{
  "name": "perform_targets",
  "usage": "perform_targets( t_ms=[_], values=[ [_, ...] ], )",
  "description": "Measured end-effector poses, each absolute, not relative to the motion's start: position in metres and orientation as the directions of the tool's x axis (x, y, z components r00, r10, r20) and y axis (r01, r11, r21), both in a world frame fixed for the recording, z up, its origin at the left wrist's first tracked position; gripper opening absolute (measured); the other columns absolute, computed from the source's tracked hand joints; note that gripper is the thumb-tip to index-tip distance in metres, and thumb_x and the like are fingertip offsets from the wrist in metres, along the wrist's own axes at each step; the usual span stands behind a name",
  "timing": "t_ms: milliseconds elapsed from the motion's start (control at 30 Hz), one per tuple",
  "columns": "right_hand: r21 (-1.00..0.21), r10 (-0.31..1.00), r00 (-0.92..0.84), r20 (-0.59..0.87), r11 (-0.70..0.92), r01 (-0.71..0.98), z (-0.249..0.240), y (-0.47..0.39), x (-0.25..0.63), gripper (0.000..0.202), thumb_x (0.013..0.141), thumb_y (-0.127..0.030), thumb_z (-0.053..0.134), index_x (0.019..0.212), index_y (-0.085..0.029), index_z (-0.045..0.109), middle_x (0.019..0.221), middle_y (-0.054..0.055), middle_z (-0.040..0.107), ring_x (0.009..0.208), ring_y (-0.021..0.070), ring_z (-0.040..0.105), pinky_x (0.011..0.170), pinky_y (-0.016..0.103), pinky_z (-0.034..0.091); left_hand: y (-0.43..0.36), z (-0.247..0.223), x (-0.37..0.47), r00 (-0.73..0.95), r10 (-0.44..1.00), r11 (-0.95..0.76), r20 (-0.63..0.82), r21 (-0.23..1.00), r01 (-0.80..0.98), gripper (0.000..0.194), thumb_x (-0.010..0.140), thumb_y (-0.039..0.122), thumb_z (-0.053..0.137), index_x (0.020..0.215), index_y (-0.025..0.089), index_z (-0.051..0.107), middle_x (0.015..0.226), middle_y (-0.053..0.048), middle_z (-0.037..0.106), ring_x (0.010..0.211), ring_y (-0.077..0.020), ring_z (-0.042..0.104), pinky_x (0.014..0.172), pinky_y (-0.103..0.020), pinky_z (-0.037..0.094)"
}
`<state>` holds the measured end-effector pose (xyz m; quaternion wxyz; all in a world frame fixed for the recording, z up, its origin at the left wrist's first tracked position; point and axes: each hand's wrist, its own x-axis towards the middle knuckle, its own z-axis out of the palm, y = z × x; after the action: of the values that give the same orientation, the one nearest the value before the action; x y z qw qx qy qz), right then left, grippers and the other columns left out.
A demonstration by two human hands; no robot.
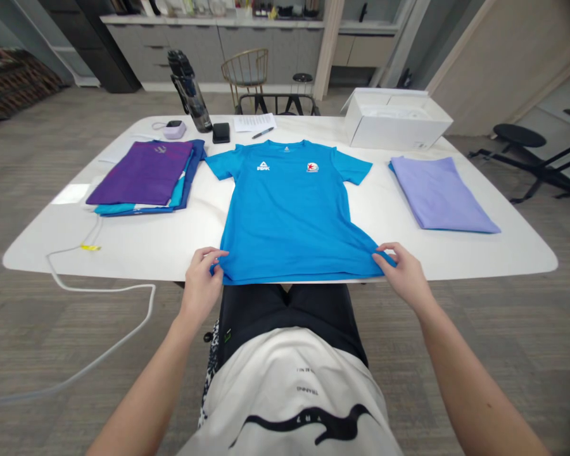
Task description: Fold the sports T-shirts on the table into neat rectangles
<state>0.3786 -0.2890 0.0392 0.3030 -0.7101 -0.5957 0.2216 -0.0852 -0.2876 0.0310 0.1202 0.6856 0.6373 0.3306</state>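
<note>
A blue T-shirt (287, 209) lies spread flat, front side up, on the white table (517, 253), its collar away from me and its hem along the near edge. My left hand (204, 275) pinches the shirt's lower left corner. At the lower right corner, my right hand (401, 269) pinches the fabric between thumb and fingers, drawing it out a little to the side. To the left is a stack of folded shirts with a purple one (145, 172) on top. A folded lavender shirt (444, 193) rests on the right, with blue fabric showing under it.
Along the table's far side are a dark bottle (190, 92), a lilac device (174, 130), a black square item (221, 133), paper (255, 122), a pen (263, 133) and an open white box (398, 118). A white cable (109, 290) hangs over the left near edge.
</note>
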Motion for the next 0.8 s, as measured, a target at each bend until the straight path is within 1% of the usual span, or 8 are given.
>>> perform_targets(
  t_ms=[67, 133, 267, 333, 400, 533, 667, 800],
  values=[
    [-0.524, 0.987, 0.158, -0.022, -0.146, 0.839, 0.037, -0.298, 0.394, 0.028, 0.089, -0.048, 0.060, 0.106, -0.026, 0.063, 0.087, 0.005, 0.069, 0.083, 0.0259, 0.067, 0.068, 0.032, 0.046, -0.298, 0.031, -0.084, 0.028, 0.978, -0.143, 0.207, 0.564, 0.814, 0.040, 0.083, 0.010, 0.048, 0.114, 0.024, 0.068, 0.120, -0.007, 0.059, 0.095, -0.0192, 0.065, 0.085, -0.032, 0.055],
    [-0.335, 0.981, 0.153, -0.118, -0.185, 0.924, 0.038, -0.305, 0.403, 0.034, 0.089, -0.051, 0.059, 0.113, -0.027, 0.062, 0.082, 0.005, 0.069, 0.081, 0.0286, 0.068, 0.067, 0.033, 0.046, -0.304, 0.034, -0.080, 0.061, 0.986, -0.125, 0.152, 0.459, 0.880, 0.041, 0.082, 0.011, 0.050, 0.117, 0.025, 0.067, 0.124, -0.008, 0.059, 0.100, -0.0228, 0.065, 0.085, -0.035, 0.055],
    [-0.093, 0.979, 0.182, -0.094, -0.190, 0.977, 0.051, -0.304, 0.400, 0.053, 0.088, -0.067, 0.056, 0.122, -0.026, 0.058, 0.085, 0.007, 0.069, 0.075, 0.0308, 0.067, 0.065, 0.038, 0.048, -0.294, 0.044, -0.062, 0.079, 0.971, -0.133, 0.228, 0.232, 0.964, 0.038, 0.089, 0.019, 0.052, 0.124, 0.024, 0.064, 0.131, -0.013, 0.059, 0.114, -0.0324, 0.060, 0.095, -0.048, 0.050],
    [-0.104, 0.993, 0.118, 0.020, -0.116, 0.988, 0.057, -0.291, 0.388, 0.054, 0.089, -0.067, 0.055, 0.123, -0.025, 0.058, 0.100, 0.010, 0.068, 0.086, 0.0316, 0.068, 0.072, 0.040, 0.051, -0.274, 0.048, -0.047, 0.145, 0.955, -0.207, 0.260, 0.230, 0.951, 0.036, 0.093, 0.024, 0.050, 0.127, 0.023, 0.063, 0.136, -0.014, 0.056, 0.120, -0.0323, 0.058, 0.099, -0.048, 0.049],
    [-0.191, 0.992, -0.005, 0.124, 0.029, 0.981, 0.058, -0.268, 0.369, 0.048, 0.093, -0.061, 0.054, 0.124, -0.024, 0.057, 0.114, 0.012, 0.065, 0.104, 0.0310, 0.066, 0.085, 0.041, 0.053, -0.247, 0.050, -0.028, 0.225, 0.939, -0.287, 0.262, 0.232, 0.929, 0.037, 0.098, 0.029, 0.047, 0.131, 0.023, 0.061, 0.144, -0.014, 0.052, 0.127, -0.0313, 0.054, 0.103, -0.047, 0.047],
    [-0.346, 0.939, -0.271, 0.214, 0.332, 0.878, 0.043, -0.203, 0.329, 0.041, 0.098, -0.051, 0.052, 0.126, -0.021, 0.058, 0.144, 0.014, 0.052, 0.136, 0.0270, 0.049, 0.114, 0.039, 0.040, -0.177, 0.043, 0.015, 0.279, 0.948, -0.304, 0.152, 0.174, 0.937, 0.055, 0.101, 0.049, 0.044, 0.148, 0.021, 0.049, 0.161, -0.018, 0.035, 0.146, -0.0363, 0.036, 0.113, -0.055, 0.039],
    [-0.340, 0.942, -0.284, 0.177, 0.329, 0.881, 0.022, -0.130, 0.302, 0.048, 0.101, -0.050, 0.049, 0.136, -0.018, 0.056, 0.160, 0.015, 0.038, 0.151, 0.0282, 0.029, 0.123, 0.043, 0.027, -0.104, 0.026, 0.037, 0.229, 0.973, -0.221, -0.024, 0.182, 0.958, 0.067, 0.102, 0.059, 0.029, 0.158, 0.022, 0.036, 0.168, -0.015, 0.022, 0.154, -0.0361, 0.021, 0.120, -0.060, 0.025],
    [-0.335, 0.977, -0.190, 0.100, 0.213, 0.918, 0.012, -0.073, 0.290, 0.055, 0.104, -0.051, 0.040, 0.147, -0.017, 0.049, 0.164, 0.014, 0.032, 0.153, 0.0297, 0.024, 0.123, 0.048, 0.024, -0.047, 0.008, 0.032, 0.169, 0.985, -0.159, -0.033, 0.198, 0.967, 0.071, 0.102, 0.060, 0.016, 0.160, 0.022, 0.031, 0.168, -0.012, 0.021, 0.155, -0.0343, 0.018, 0.122, -0.062, 0.017]
  ],
)
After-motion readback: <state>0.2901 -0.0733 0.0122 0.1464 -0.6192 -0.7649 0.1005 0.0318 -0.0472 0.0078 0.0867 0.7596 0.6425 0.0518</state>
